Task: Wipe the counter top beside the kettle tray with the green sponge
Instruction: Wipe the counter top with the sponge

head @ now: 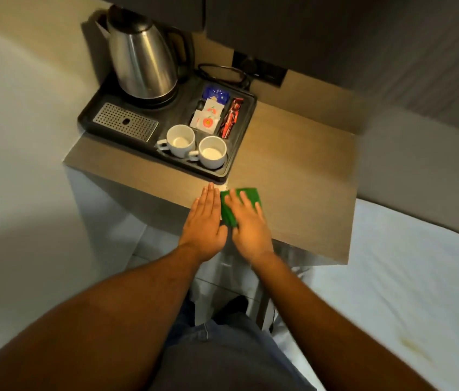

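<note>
The right hand [249, 228] lies flat, fingers spread, pressing down on the green sponge [239, 204]; it is not curled around it, and the sponge shows beyond the fingertips and to their left. The left hand [205, 221] rests palm-down and open on the counter top [293, 176], fingers together, just beside the sponge's left edge and holding nothing. Both hands sit near the counter's front edge. The sponge is just in front of the near right corner of the black kettle tray [239, 142]. On the tray stand two white cups [197, 146], sachets [211, 114] and a steel kettle [143, 57].
</note>
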### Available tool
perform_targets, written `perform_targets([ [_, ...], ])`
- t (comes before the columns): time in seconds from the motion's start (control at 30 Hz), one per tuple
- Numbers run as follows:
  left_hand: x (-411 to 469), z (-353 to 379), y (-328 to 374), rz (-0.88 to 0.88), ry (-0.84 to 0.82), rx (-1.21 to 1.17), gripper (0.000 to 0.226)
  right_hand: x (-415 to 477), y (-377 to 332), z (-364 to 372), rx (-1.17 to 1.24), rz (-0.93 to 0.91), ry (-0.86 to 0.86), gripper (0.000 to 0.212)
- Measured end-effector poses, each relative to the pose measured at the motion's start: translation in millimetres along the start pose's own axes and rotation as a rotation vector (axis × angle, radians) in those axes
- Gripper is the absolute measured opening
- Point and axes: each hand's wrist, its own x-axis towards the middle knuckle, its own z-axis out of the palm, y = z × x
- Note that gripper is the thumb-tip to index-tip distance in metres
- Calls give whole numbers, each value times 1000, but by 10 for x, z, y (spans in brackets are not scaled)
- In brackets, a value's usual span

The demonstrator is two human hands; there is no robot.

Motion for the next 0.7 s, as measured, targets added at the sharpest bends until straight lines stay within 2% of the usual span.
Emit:
perform_targets([
  [0.23, -257, -79, -233, 176, -20, 84, 97, -436, -138, -123, 53, -6, -127, 81],
  [0.3, -289, -177, -274, 201, 16, 141, 97, -382, -179, -278, 85, 20, -64, 79],
  [0.43, -173, -618, -335, 176, 169, 219, 98, -13, -376, -620, 165, 137, 196, 79],
  [0.53, -65, -1024, -368, 120, 273, 219, 97, 321, -660, -775, 135, 43, 227, 80],
  [0.7, -252, -1499, -509, -64, 378, 213, 95, 590, -1278, -742, 33, -233, 202, 74],
])
